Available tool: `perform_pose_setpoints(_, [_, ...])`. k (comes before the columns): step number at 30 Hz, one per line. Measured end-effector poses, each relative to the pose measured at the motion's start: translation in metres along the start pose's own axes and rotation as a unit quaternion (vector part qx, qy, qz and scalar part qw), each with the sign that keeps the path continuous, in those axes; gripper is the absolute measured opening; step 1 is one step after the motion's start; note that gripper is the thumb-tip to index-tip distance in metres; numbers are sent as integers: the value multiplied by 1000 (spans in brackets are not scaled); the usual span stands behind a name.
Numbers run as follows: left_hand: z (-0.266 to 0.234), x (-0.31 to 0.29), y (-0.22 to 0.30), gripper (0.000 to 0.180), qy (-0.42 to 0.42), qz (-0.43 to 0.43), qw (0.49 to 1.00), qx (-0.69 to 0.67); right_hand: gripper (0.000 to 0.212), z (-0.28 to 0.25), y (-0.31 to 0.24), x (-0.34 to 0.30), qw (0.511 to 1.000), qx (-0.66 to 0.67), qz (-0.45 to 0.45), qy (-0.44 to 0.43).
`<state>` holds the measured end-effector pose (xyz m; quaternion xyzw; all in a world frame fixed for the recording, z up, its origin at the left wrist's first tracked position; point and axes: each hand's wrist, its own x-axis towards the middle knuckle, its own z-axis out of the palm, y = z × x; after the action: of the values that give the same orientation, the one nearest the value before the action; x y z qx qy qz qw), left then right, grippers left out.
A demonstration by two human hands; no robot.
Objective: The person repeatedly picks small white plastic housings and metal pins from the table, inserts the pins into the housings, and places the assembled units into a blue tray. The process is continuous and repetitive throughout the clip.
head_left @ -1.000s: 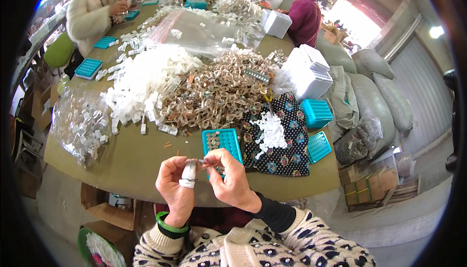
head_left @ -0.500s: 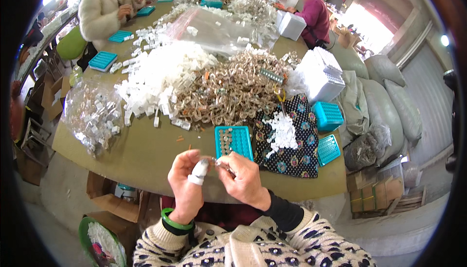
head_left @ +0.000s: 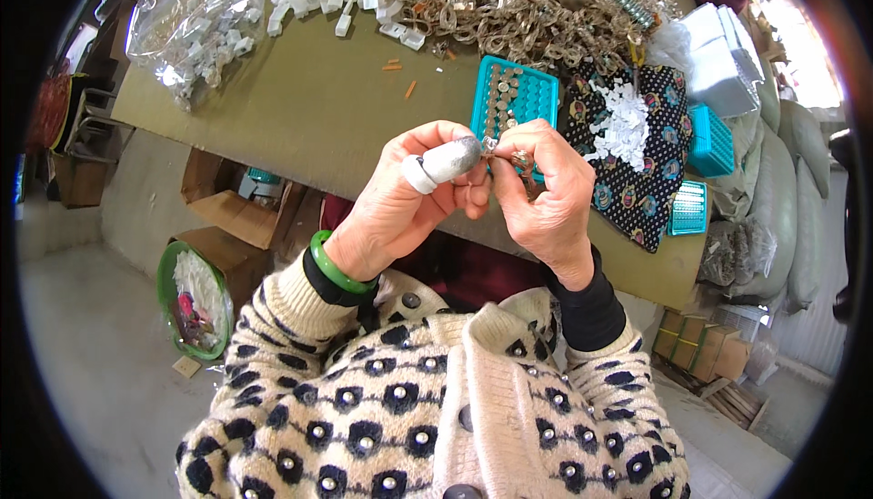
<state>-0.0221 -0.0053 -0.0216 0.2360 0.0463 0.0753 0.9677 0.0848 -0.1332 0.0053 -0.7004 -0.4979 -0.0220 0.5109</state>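
Small metal piece [head_left: 520,159], judged light, stiff and easily dropped, is pinched just near of the teal tray [head_left: 536,99] between right hand [head_left: 546,194] and taped-thumbed left hand [head_left: 409,199], best gripped by its edges.

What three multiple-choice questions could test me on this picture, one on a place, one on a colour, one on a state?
1. Where does the teal tray lie?
A. on the table
B. on the floor
C. on a chair

2. What colour is the bangle on the left wrist?
A. red
B. green
C. yellow

3. What is the right hand doing?
A. resting flat
B. pinching a small metal piece
C. hanging down

Answers: 1 A, it sits on the tabletop above the hands. 2 B, the ring is plainly green. 3 B, its fingertips close on the piece beside the left hand.
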Motion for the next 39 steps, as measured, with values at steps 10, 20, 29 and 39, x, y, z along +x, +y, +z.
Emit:
perform_pose_setpoints(10, [4,-1,-2,18,-78,-53,995,-32,8,-9,-6,-10,901,379,213,-7])
perform_pose_setpoints(20, [0,-4,-5,32,-54,-34,998,-1,5,-11,-10,-6,835,455,307,-27])
perform_pose_setpoints(29, [-11,-10,7,29,-57,-41,997,-35,16,-6,-27,-3,931,285,220,-55])
perform_pose_setpoints(39, [-29,13,54,27,-48,-10,971,233,12,4,-17,-7,981,152,114,-48])
